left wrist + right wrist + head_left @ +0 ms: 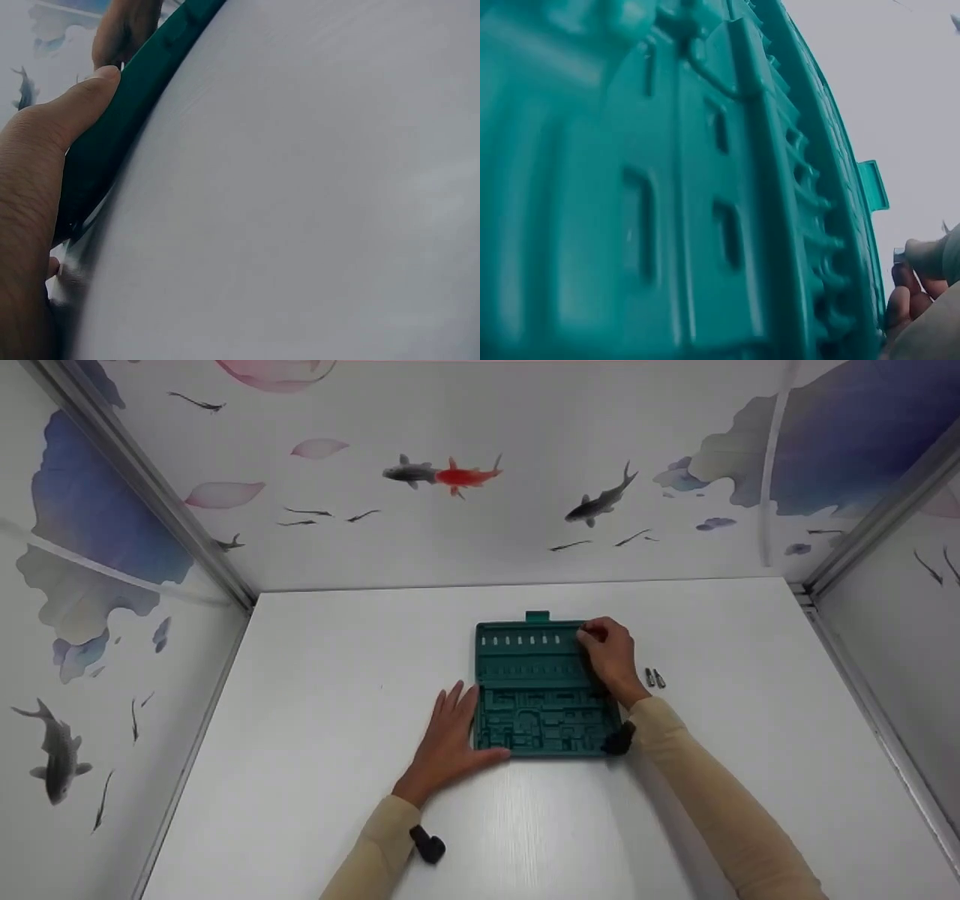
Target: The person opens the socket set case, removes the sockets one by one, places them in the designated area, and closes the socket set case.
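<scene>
An open green plastic tool case (pixel 529 684) lies flat, its moulded compartments facing up. My left hand (pixel 448 731) rests at its front left corner, fingers straight along the left side and thumb on the front rim. Over the upper right corner, my right hand (pixel 613 658) pinches a small silvery metal piece (pixel 898 256) between thumb and fingertips; most of the piece is hidden by the fingers. Several small pale pieces (pixel 520 640) line the top row of the case, left of this hand.
Two small metal bits (pixel 655 678) lie on the white table (pixel 315 697) just right of the right hand. A green latch tab (pixel 537 616) sticks out from the case's far edge. Printed wall panels (pixel 517 532) enclose the table at the back and sides.
</scene>
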`<action>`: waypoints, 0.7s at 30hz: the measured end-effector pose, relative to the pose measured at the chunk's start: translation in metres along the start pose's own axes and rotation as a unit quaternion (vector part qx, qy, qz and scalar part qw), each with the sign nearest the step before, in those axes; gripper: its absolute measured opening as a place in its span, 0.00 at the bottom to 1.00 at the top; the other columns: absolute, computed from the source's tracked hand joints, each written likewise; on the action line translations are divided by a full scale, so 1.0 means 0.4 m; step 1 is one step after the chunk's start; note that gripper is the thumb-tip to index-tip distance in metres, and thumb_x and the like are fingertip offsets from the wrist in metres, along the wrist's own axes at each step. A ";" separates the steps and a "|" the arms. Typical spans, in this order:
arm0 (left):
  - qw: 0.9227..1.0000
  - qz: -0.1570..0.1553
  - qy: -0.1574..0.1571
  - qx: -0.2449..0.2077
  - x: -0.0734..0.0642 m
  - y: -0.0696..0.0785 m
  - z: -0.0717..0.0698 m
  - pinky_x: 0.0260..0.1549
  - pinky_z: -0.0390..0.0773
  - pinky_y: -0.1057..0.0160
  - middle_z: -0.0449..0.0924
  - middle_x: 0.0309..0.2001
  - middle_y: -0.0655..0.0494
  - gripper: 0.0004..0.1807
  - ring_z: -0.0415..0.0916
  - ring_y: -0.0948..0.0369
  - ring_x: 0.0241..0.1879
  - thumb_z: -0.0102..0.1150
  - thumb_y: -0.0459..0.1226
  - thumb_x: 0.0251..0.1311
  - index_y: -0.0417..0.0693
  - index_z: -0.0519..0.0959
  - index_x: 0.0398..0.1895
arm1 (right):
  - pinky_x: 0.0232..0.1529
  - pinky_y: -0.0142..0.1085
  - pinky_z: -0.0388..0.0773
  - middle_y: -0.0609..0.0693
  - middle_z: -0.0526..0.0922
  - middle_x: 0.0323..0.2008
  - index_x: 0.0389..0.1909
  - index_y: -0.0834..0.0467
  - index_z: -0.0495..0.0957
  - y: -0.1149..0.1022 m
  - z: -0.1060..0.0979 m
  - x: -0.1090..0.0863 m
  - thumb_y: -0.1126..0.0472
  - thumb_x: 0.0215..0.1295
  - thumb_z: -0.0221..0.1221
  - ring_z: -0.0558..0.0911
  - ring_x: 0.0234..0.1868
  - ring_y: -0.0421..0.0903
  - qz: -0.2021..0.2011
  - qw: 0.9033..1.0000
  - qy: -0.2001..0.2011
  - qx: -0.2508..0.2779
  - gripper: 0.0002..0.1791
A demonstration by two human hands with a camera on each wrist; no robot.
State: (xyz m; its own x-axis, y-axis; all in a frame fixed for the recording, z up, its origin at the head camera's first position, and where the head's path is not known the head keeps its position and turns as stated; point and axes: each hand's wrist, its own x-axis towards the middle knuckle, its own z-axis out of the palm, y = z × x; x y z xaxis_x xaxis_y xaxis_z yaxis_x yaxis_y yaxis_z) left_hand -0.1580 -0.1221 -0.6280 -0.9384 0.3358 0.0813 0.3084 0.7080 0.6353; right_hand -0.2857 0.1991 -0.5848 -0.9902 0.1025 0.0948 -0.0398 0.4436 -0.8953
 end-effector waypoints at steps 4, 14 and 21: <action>1.000 -0.004 0.000 0.000 -0.002 0.000 0.001 0.85 0.46 0.38 0.46 0.90 0.43 0.70 0.38 0.43 0.89 0.65 0.78 0.58 0.49 0.51 0.92 | 0.54 0.45 0.79 0.62 0.84 0.54 0.58 0.65 0.82 0.001 -0.032 -0.017 0.60 0.82 0.64 0.80 0.54 0.53 0.004 1.000 -0.004 0.006 0.14; 1.000 0.002 0.000 0.006 -0.001 -0.004 0.005 0.86 0.41 0.42 0.45 0.91 0.46 0.70 0.36 0.47 0.90 0.62 0.81 0.58 0.50 0.50 0.92 | 0.58 0.41 0.77 0.60 0.85 0.57 0.58 0.64 0.83 0.006 -0.109 -0.069 0.58 0.82 0.64 0.79 0.58 0.53 0.017 1.000 -0.001 -0.006 0.14; 1.000 0.002 0.005 0.008 -0.002 -0.006 0.008 0.86 0.44 0.39 0.46 0.90 0.44 0.70 0.38 0.45 0.89 0.63 0.80 0.58 0.49 0.51 0.92 | 0.55 0.32 0.77 0.60 0.87 0.56 0.58 0.64 0.84 0.032 -0.168 -0.101 0.59 0.81 0.65 0.80 0.56 0.51 0.006 1.000 0.012 -0.026 0.14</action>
State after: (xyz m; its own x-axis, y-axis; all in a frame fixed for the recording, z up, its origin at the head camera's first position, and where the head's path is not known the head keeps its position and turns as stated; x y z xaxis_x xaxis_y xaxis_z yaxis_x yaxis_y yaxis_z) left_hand -0.1577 -0.1221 -0.6321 -0.9389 0.3317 0.0919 0.3140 0.7162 0.6232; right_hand -0.2371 0.2603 -0.5710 -0.9870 0.1292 0.0958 -0.0207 0.4887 -0.8722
